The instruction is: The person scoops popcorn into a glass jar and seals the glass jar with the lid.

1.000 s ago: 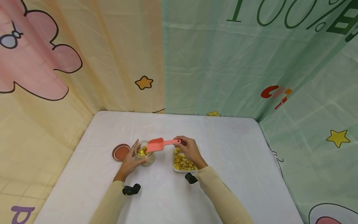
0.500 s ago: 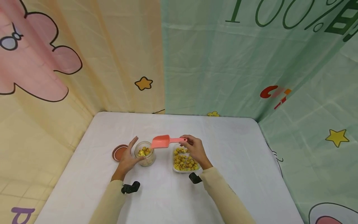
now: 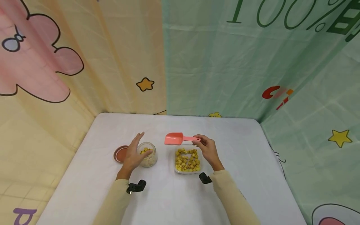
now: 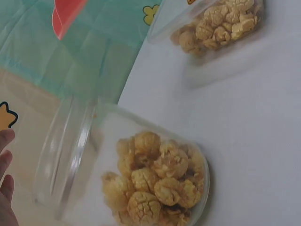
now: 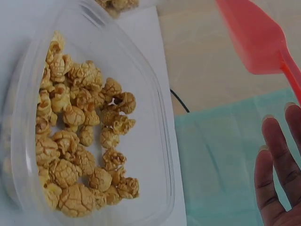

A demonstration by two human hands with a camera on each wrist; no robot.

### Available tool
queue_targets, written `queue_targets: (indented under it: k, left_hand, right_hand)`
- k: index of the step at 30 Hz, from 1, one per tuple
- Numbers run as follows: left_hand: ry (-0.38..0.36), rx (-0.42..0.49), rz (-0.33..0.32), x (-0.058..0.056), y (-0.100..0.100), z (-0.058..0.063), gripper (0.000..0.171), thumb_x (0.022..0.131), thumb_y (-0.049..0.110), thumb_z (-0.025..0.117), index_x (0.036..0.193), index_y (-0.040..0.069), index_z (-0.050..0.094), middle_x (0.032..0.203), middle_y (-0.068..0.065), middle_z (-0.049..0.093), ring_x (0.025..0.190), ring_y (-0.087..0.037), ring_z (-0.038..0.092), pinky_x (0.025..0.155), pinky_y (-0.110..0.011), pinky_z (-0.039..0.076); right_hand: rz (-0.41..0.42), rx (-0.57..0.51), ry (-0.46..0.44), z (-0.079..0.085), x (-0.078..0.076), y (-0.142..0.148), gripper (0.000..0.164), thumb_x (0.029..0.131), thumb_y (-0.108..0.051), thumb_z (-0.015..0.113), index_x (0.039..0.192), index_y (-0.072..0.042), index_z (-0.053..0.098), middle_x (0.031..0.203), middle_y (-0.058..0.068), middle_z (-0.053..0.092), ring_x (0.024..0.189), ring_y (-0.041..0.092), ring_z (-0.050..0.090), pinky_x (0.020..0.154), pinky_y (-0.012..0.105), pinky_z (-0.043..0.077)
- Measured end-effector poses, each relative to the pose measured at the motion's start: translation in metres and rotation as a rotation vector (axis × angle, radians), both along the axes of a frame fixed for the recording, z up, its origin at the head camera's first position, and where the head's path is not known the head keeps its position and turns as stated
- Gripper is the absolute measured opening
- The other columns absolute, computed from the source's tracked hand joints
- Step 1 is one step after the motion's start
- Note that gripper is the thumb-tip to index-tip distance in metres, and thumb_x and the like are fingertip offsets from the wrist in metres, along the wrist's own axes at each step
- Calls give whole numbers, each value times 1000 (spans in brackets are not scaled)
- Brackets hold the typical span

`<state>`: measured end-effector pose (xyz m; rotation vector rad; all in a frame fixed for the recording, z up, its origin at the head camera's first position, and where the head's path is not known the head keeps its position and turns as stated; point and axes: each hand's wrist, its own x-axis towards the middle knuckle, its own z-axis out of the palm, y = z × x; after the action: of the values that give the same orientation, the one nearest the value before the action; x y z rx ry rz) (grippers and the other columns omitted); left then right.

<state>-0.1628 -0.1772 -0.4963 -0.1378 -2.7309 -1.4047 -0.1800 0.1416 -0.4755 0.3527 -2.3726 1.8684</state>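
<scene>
My right hand pinches the handle end of a pink plastic scoop, held up behind a clear plastic container. In the right wrist view, caramel popcorn fills much of that container, and the bowl of the scoop shows nothing in it. My left hand is spread beside a clear glass jar, thumb stretched across in front of its mouth. Popcorn lies in the lower part of the jar, as the left wrist view shows; there the fingertips are apart from the glass.
A round reddish-brown lid lies left of the jar, partly covered by my left hand. Everything stands on a white-covered table. Printed curtains hang behind and at the sides.
My right hand has carried the scoop rightward, away from above the jar to behind the container. The left hand has loosened from around the jar and its fingers have straightened.
</scene>
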Motion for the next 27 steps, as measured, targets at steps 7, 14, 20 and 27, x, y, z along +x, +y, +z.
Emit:
queue_targets:
  k: [7, 14, 20, 27]
  left_hand:
    - [49, 33, -31, 3, 19, 8, 86, 82, 34, 75, 152, 18, 28, 158, -16, 20, 144, -40, 18, 110, -68, 17]
    - [117, 99, -97, 3, 39, 9, 84, 81, 24, 78, 151, 14, 32, 154, -15, 32, 141, -38, 27, 112, -61, 22]
    - [150, 161, -158, 6, 54, 4, 80, 81, 19, 78, 149, 12, 36, 152, -10, 38, 141, -32, 30, 114, -55, 24]
    - [166, 231, -189, 10, 64, -3, 78, 82, 19, 78, 148, 13, 37, 151, -8, 40, 141, -29, 31, 115, -55, 23]
  right_hand:
    - [-58, 42, 10, 16, 10, 16, 24, 94, -4, 60, 114, 9, 62, 99, 23, 68, 90, 36, 65, 78, 27, 56]
    - [-93, 34, -4, 13, 12, 29, 21, 93, -2, 60, 112, 8, 63, 97, 23, 67, 88, 36, 65, 77, 30, 56]
    - [-103, 35, 2, 9, 14, 38, 21, 94, -2, 59, 112, 9, 63, 97, 24, 68, 87, 29, 65, 76, 25, 55]
    - [-122, 50, -3, -1, 16, 48, 23, 94, -4, 60, 112, 9, 63, 95, 23, 68, 86, 26, 65, 75, 27, 56]
